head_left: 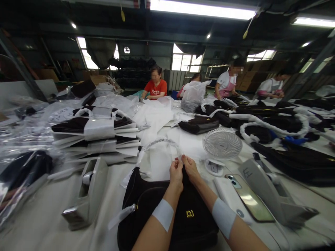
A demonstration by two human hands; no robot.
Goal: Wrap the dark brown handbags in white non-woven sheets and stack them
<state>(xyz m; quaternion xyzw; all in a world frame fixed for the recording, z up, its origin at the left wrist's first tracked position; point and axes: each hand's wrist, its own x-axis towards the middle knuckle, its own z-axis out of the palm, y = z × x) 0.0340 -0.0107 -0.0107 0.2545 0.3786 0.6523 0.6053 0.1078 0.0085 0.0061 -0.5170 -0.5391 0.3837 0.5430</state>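
Note:
A black handbag (146, 195) with a gold emblem lies on the table in front of me. Its arched strap (161, 141) is wrapped in pale, thin material. At the strap's right end, my left hand (176, 173) and my right hand (191, 168) are side by side, fingers pinched on the wrapped part just above the bag. The fingers cover exactly what is between them. A white-wrapped zip pull (123, 215) hangs at the bag's left. Pale bands of tape or paper go round both my forearms.
Tape dispensers (87, 191) (272, 188) stand left and right. A small fan (222, 144), a phone (251, 198) and a white box-like device (230, 198) are at right. Stacked bags with paper (99, 130) sit left; more black bags (295, 157) right. Several people work beyond.

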